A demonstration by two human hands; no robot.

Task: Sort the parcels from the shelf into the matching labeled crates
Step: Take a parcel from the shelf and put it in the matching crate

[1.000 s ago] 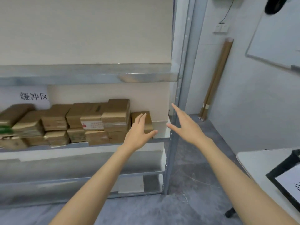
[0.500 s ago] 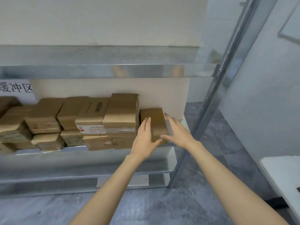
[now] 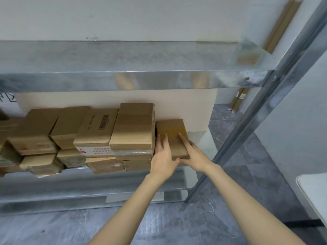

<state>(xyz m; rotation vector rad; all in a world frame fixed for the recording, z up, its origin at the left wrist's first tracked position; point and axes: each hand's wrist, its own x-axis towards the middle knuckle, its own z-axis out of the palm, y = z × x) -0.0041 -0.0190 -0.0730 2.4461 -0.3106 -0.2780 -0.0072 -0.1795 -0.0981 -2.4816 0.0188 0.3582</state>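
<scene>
Soft, even, rather cool light fills the scene, and no lamp shows. The galvanised upper shelf [image 3: 159,80] has a dull sheen along its front lip, with two smeared skin-toned reflections in it. Below it the shade is mild. The darkest spot is the narrow gap between the tall parcel [image 3: 134,124] and the small parcel [image 3: 171,128]. The left hand [image 3: 163,158] and right hand [image 3: 196,154] cast only faint shadows there. Focus is soft throughout, and the red label print [image 3: 100,150] is unreadable. The parcels at the shelf's left end [image 3: 10,156] smear into blur. Wide-angle distortion tilts the steel upright [image 3: 265,106] into a steep diagonal.
</scene>
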